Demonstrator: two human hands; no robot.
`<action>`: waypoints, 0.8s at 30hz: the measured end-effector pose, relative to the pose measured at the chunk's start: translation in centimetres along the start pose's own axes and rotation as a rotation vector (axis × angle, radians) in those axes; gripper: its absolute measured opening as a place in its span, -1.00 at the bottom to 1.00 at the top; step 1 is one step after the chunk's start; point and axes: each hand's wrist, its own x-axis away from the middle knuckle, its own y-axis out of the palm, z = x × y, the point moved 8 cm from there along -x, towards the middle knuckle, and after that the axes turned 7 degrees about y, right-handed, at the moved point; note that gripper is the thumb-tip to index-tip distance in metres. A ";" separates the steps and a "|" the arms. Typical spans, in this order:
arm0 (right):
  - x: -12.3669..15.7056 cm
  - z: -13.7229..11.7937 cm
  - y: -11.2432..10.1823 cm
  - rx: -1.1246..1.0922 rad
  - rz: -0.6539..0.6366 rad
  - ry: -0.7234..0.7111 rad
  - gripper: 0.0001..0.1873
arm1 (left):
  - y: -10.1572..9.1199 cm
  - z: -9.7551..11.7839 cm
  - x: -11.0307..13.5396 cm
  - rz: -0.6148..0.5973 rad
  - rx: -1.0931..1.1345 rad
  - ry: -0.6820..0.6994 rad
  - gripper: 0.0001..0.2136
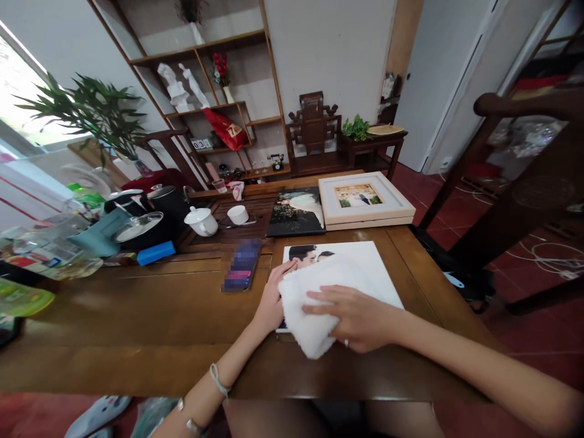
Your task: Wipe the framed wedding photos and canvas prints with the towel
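Note:
A white-bordered photo print (365, 261) lies flat on the wooden table (137, 316) in front of me. A white towel (314, 298) lies folded on its near part. My right hand (356, 316) rests flat on the towel, fingers stretched out, pressing it on the print. My left hand (274, 298) lies on the print's left edge, fingers extended and touching the towel's side, holding the print still.
A dark photo print (296, 213) and a framed photo box (365, 201) lie further back. A phone (241, 267) lies left of the print. Teacups (203, 220), pots and bottles crowd the left side. A wooden chair (524, 182) stands right.

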 end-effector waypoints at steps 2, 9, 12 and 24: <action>0.3 3.5 -0.4 0.011 0.040 0.165 -0.62 | 0.0 0.0 0.0 0.009 -0.028 -0.013 -0.63; 2.1 11.6 -1.6 0.236 0.097 0.717 -0.51 | 0.0 0.5 -0.3 -0.007 -0.051 -0.022 -0.62; 1.8 7.5 -0.6 0.271 -0.021 0.622 -0.56 | 0.0 0.5 -0.3 -0.004 -0.054 -0.028 -0.62; 3.3 7.8 -1.6 0.109 0.042 0.495 -0.58 | 0.1 0.4 -0.5 -0.023 -0.085 -0.022 -0.63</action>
